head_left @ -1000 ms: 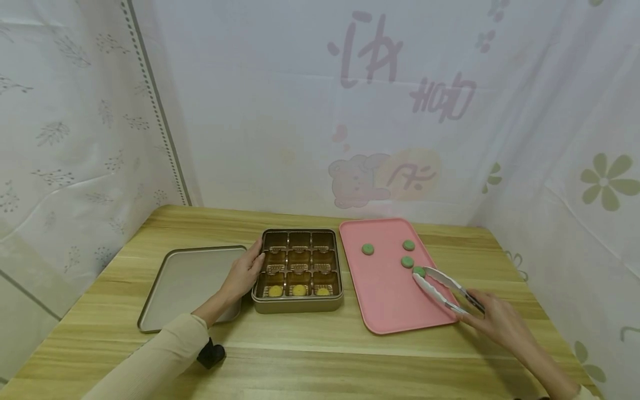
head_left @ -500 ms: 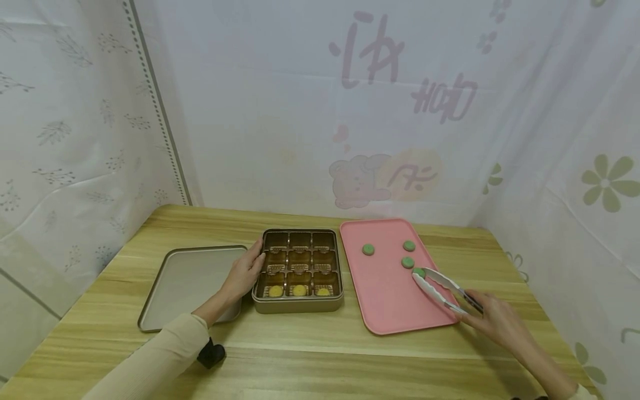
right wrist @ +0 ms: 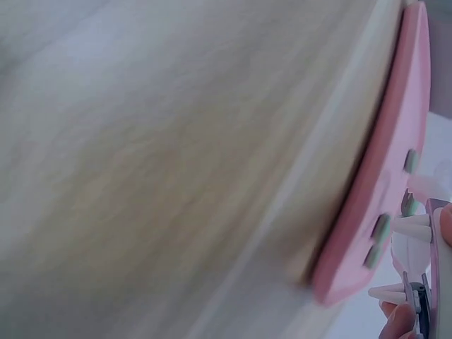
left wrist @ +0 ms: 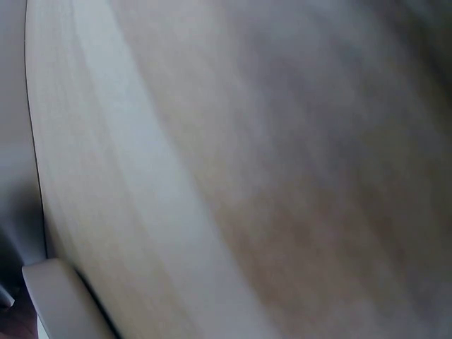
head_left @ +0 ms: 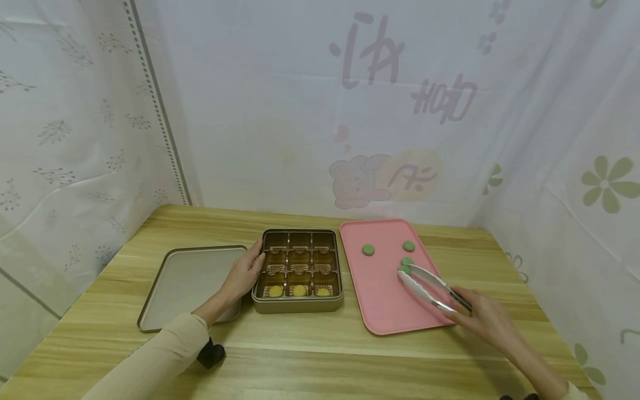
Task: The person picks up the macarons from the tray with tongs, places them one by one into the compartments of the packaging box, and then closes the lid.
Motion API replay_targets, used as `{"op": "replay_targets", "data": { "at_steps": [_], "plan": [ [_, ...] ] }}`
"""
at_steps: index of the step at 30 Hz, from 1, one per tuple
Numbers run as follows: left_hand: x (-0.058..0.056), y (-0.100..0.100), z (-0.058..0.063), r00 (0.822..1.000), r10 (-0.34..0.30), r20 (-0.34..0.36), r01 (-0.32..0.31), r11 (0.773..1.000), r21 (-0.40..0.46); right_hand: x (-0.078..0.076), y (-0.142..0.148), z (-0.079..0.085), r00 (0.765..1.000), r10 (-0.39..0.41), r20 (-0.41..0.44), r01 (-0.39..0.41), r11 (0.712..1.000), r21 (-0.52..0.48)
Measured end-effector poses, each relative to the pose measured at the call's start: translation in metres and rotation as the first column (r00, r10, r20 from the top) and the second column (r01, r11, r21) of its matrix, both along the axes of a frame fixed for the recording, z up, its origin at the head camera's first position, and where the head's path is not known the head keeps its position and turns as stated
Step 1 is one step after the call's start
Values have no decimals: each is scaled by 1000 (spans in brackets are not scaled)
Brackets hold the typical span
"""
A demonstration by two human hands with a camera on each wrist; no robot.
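My right hand (head_left: 485,321) is gripping the tongs (head_left: 416,287) at the near right corner of the tray (head_left: 390,314), my fingers curling round the handles. The tips are standing narrowly apart with a green cookie (head_left: 404,270) between them; whether it is resting on the tray or hanging just over it, I cannot tell. Half a second ago tongs and cookie were lying farther right on the tray; now the cookie is showing directly in front of a second cookie (head_left: 407,260), partly covering it from my head's view. The held one is looking small, round and matte green, like the others. Two more, a left cookie (head_left: 368,250) and a right cookie (head_left: 409,246), are keeping their places toward the tray's far end.

My left hand (head_left: 243,275) is staying on the box (head_left: 300,306), left of the tray, fingers lying along the side away from it. Three yellow cookies (head_left: 299,290) are sitting in the box's nearest row. The lid (head_left: 195,289) is lying farther left of the tray, past the box.
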State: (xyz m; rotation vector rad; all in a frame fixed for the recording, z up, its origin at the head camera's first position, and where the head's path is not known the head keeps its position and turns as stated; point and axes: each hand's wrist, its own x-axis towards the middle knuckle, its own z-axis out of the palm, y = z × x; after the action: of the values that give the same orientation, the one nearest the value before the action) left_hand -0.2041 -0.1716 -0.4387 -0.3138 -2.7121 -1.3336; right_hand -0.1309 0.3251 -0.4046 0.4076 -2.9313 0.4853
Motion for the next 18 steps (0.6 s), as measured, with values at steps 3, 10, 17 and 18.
{"op": "replay_targets", "data": {
  "at_steps": [3,10,17,18],
  "plan": [
    [0,0,0,1000,0,-1,0,1000,2,-4,-10,4,1000,15,9,-15,1000,-18],
    [0,0,0,1000,-4,6,4,1000,12,-15,-41,14,995,88,-35,-90,995,-43],
    [1,0,0,1000,-17,-3,17,1000,21,-28,-69,17,985,170,-34,-173,981,-92],
    [1,0,0,1000,-18,-4,18,1000,20,-31,-73,17,981,186,-45,-190,977,-93]
  ]
}}
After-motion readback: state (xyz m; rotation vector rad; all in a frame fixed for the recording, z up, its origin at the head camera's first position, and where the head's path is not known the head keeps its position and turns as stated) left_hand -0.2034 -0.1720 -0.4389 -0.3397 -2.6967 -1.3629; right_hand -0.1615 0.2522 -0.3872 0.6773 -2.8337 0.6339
